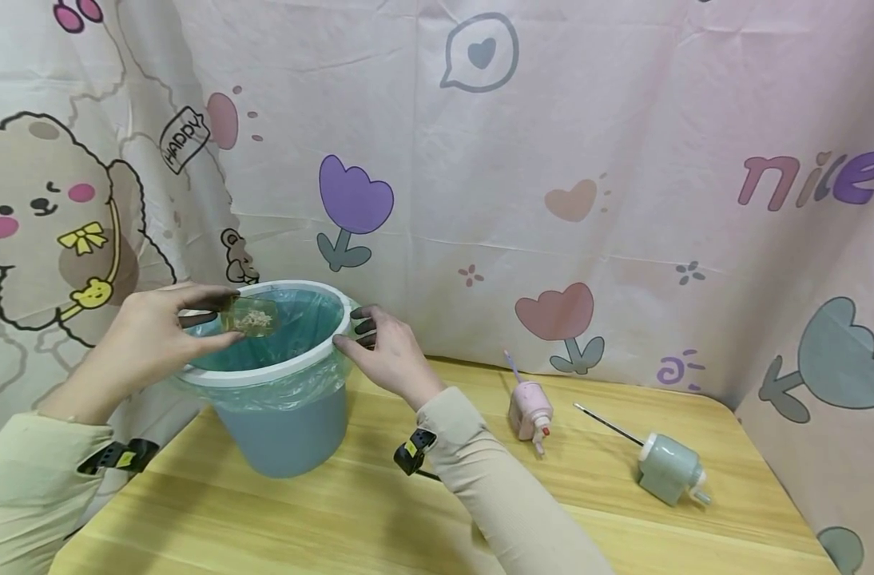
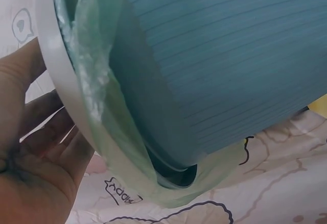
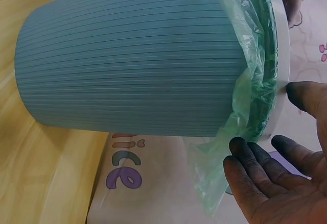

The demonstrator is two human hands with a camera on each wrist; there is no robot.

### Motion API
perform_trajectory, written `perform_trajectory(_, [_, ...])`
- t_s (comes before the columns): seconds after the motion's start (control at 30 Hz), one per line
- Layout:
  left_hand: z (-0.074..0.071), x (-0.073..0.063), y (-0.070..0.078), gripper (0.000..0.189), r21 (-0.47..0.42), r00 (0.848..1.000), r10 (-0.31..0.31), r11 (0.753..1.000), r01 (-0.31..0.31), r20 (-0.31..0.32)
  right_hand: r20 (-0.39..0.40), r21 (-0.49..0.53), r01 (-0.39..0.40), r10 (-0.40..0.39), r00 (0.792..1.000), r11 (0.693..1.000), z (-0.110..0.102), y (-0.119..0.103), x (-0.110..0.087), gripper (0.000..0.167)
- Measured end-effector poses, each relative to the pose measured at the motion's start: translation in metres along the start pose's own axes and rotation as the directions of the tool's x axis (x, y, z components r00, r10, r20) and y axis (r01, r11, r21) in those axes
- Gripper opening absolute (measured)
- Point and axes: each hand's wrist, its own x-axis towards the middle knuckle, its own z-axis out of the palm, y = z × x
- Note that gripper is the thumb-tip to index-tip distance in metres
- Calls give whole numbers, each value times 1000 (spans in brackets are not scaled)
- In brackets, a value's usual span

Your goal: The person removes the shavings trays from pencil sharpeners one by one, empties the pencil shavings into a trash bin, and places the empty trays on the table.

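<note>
My left hand (image 1: 164, 323) pinches a small see-through shavings tray (image 1: 230, 316) between thumb and fingers. Pale pencil shavings (image 1: 256, 319) show in it, above the mouth of a blue-grey trash bin (image 1: 282, 435). A green plastic liner (image 1: 264, 395) is folded over the bin's white rim (image 1: 315, 366). In the left wrist view that rim hides the tray. At the bin's right side, my right hand (image 1: 387, 347) touches the rim with its thumb, its loosely bent fingers (image 3: 248, 155) by the liner. Dark smudges cover the fingertips of both hands.
On the wooden table (image 1: 379, 495), right of the bin, stand a pink crank pencil sharpener (image 1: 529, 407) with a purple pencil (image 1: 512, 366) in it and a grey-green sharpener (image 1: 670, 469) with a dark pencil (image 1: 609, 423). A printed curtain (image 1: 437, 160) hangs behind.
</note>
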Motion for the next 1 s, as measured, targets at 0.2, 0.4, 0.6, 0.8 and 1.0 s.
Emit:
perform_trajectory(0.2, [1, 0, -2, 60, 16, 997, 79, 997, -79, -27, 3, -8, -4, 4, 1000, 1000, 3, -6, 2, 52])
perform_trajectory(0.4, [2, 0, -2, 62, 29, 993, 111, 994, -109, -37, -20, 13, -24, 24, 1000, 1000, 5, -6, 2, 52])
perform_trajectory(0.6, [2, 0, 1, 64, 48, 983, 173, 984, -170, -62, -28, 22, -30, 31, 999, 999, 6, -5, 2, 54])
perform_trajectory(0.8, [4, 1, 5, 66, 62, 970, 235, 971, -231, -66, -31, 24, -30, 31, 999, 999, 6, -5, 2, 54])
perform_trajectory(1.0, [5, 2, 8, 69, 106, 959, 279, 956, -273, -44, -30, 31, -33, 34, 999, 999, 7, -5, 2, 55])
